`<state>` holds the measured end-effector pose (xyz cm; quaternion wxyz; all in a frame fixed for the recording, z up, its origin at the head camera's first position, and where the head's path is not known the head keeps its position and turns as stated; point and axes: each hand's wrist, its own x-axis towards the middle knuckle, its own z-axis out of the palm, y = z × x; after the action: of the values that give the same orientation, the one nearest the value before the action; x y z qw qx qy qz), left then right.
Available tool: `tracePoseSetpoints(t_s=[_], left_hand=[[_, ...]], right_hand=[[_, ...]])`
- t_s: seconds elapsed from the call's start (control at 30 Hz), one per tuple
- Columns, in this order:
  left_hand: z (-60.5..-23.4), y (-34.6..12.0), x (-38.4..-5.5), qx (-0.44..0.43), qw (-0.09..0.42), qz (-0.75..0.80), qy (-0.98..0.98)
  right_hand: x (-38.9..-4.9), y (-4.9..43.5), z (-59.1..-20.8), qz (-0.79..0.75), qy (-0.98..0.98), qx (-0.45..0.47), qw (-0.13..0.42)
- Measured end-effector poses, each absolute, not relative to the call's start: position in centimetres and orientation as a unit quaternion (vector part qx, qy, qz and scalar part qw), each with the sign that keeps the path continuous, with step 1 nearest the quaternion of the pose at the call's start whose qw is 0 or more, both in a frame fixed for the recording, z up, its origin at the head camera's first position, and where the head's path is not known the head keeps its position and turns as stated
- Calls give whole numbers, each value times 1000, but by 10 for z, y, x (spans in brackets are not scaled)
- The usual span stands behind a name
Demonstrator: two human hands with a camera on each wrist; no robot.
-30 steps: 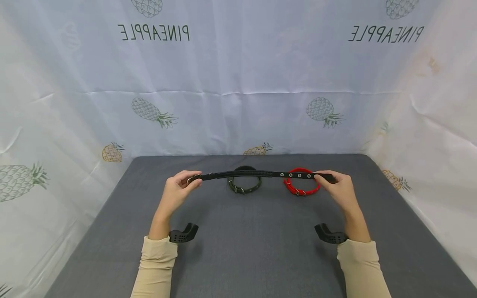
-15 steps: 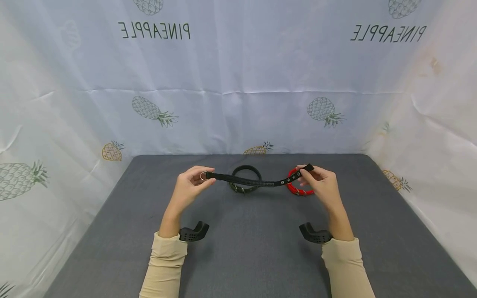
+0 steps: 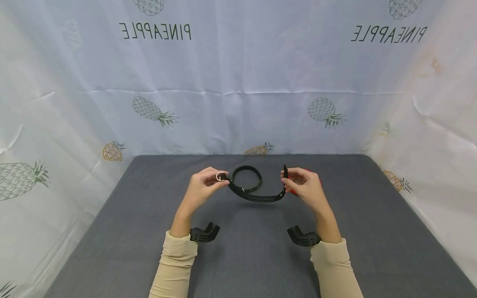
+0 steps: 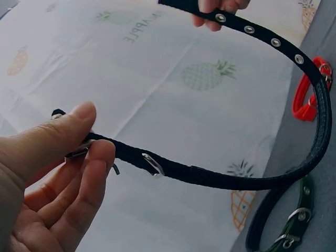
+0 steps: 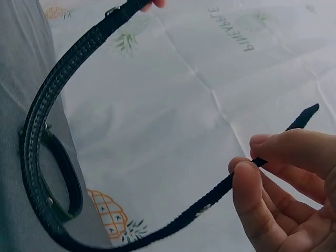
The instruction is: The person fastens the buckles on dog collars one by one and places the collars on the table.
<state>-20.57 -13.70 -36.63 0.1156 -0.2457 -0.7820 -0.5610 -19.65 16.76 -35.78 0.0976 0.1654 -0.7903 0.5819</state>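
Observation:
A black collar with a metal buckle and eyelets hangs in a U between both hands, above the table. My left hand pinches its buckle end; a metal loop shows on the strap beside those fingers in the left wrist view. With thumb and fingers, my right hand pinches the strap near the eyelet end, and the pointed tip sticks out past the thumb. Behind the strap lies a dark green collar, fastened into a ring. A red collar lies behind my right hand, mostly hidden in the head view.
The grey cloth-covered table reaches back to a pale curtain printed with pineapples. More of this curtain hangs at both sides. A black camera mount sits on each wrist, the left mount and the right mount.
Both hands have moved toward each other, still holding the black collar. The strap has gone from nearly straight to a deep U, and its eyelet end now points up.

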Motion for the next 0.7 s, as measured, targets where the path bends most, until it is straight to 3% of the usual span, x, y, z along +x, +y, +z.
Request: tracePoseSetpoints(t_s=[0.27,0.7], left_hand=[[-369,-124,-207,-260,111,-585,-760],[-377,-114,-206,-278,154,-575,-754]], right_hand=[[-196,154,-357,585,-791,157,87],[-194,141,-358,584,-792,164,74]])
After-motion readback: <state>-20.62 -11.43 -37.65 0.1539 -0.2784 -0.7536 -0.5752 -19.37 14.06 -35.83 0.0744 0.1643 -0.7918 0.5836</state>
